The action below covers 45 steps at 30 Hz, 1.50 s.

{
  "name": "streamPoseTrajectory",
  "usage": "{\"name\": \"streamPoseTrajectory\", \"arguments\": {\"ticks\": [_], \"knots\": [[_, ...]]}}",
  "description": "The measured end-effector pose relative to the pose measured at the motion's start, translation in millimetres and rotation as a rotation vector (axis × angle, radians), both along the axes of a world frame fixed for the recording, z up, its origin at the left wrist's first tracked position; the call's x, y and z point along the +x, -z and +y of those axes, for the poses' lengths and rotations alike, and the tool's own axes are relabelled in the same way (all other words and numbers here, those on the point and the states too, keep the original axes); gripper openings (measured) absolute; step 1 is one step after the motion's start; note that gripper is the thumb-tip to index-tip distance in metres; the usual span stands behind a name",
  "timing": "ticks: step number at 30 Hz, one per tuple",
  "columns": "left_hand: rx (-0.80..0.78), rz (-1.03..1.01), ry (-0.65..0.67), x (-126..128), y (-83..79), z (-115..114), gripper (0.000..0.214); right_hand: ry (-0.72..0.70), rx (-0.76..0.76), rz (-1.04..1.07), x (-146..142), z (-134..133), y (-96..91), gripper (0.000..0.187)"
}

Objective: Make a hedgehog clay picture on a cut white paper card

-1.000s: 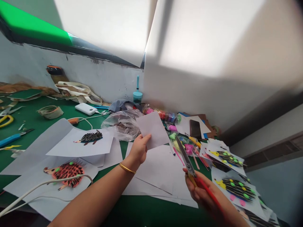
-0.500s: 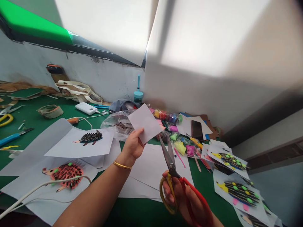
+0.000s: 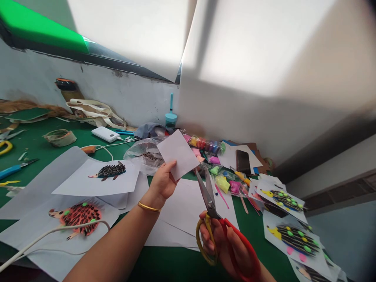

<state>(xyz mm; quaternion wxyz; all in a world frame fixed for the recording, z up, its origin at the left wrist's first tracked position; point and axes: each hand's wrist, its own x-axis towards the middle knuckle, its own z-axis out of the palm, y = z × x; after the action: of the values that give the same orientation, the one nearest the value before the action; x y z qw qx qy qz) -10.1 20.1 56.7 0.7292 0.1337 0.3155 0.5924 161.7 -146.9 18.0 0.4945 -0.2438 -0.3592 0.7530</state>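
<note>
Between the thumb and fingers of my left hand (image 3: 164,180) is a small square of white paper (image 3: 178,152), held up above the table by its lower edge. My right hand (image 3: 226,244) grips a pair of scissors (image 3: 210,201) with one yellow handle and one red. Their blades stand slightly apart and point up toward the paper's right corner; whether they touch it I cannot tell. Below both hands lie white paper sheets (image 3: 188,205). A hedgehog picture (image 3: 111,171) with dark seed-like spines rests on paper to the left, and a reddish hedgehog picture (image 3: 79,218) lies nearer me.
A white cable (image 3: 55,229) crosses the left papers. Bagged coloured clay (image 3: 223,183) and a dark phone (image 3: 243,161) lie beyond my right hand. Hedgehog pictures (image 3: 296,239) pile up at the right edge. A power bank (image 3: 105,134) and blue-handled cutter (image 3: 14,170) are at left.
The view has shifted very slightly. My hands, the paper square and the scissors keep nearly the same pose, with the blade tips a little closer to the paper.
</note>
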Motion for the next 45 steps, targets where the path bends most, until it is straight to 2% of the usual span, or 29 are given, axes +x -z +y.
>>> {"name": "streamPoseTrajectory", "arguments": {"ticks": [12, 19, 26, 33, 39, 45], "knots": [[0.018, 0.021, 0.029, 1, 3.7, -4, 0.033, 0.016, -0.012, -0.018, 1, 0, 1.1, 0.056], [0.014, 0.008, 0.037, 0, 5.6, -3, 0.025, 0.001, 0.0, 0.02, 1, 1, 1.1, 0.055], [0.063, -0.02, 0.082, 3, 7.6, -5, 0.034, 0.027, -0.015, 0.015, 1, 2, 2.7, 0.055], [0.101, 0.016, 0.125, 11, 14.6, -11, 0.042, 0.035, -0.001, 0.034, -2, 10, -1.2, 0.065], [0.071, 0.105, -0.004, 17, 29.8, -9, 0.037, -0.007, -0.035, 0.126, -10, 13, -5.9, 0.063], [0.297, 0.168, -0.09, 22, 41.2, -7, 0.039, -0.034, -0.074, 0.199, -17, 15, -9.8, 0.062]]}}
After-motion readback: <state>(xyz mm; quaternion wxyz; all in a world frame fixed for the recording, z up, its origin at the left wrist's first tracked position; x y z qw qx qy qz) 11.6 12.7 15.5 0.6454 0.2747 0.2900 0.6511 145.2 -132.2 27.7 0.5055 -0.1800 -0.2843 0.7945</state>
